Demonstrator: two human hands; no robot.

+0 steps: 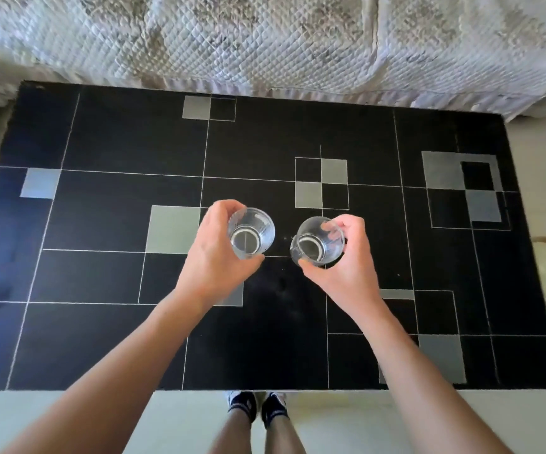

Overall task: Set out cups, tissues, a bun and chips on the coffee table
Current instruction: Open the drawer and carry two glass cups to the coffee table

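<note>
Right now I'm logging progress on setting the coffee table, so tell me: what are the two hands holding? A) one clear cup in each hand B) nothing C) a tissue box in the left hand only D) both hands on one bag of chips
A: the left hand grips one clear cup and the right hand grips another clear cup, both over the black coffee table.

Two clear glass cups sit side by side over the middle of the black line-patterned worktop: the left cup in the left hand, the right cup in the right hand. A quilted sofa lies behind the worktop.
</note>
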